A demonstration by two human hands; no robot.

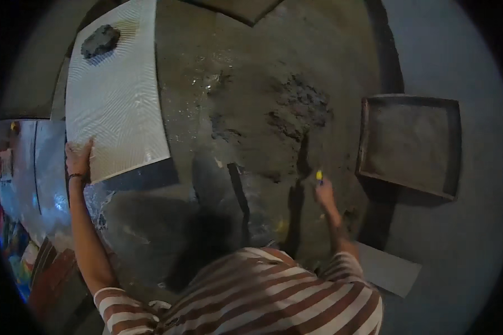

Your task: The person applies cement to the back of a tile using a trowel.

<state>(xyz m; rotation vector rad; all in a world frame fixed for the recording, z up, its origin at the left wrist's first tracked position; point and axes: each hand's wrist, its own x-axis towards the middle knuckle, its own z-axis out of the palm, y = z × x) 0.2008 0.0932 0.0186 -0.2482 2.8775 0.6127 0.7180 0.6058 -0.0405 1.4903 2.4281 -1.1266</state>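
My left hand (79, 158) grips the lower left edge of a large white tile (114, 111) with a wavy ridged surface. The thumb lies on its face and the other fingers are mostly hidden. A lump of wet grey mortar (100, 42) sits on the tile's far end. On the right, my right hand (325, 194) is closed around a small tool with a yellow and blue handle (319, 176); its working end cannot be made out. Beyond this hand, rough wet mortar (304, 106) is spread on the grey floor.
A shallow square tray (411, 146) with raised sides stands to the right. A pale flat slab (388, 271) lies near my right elbow. At the far edge is the corner of another panel (246, 11). Colourful bags and reddish pieces (47, 279) lie at the lower left.
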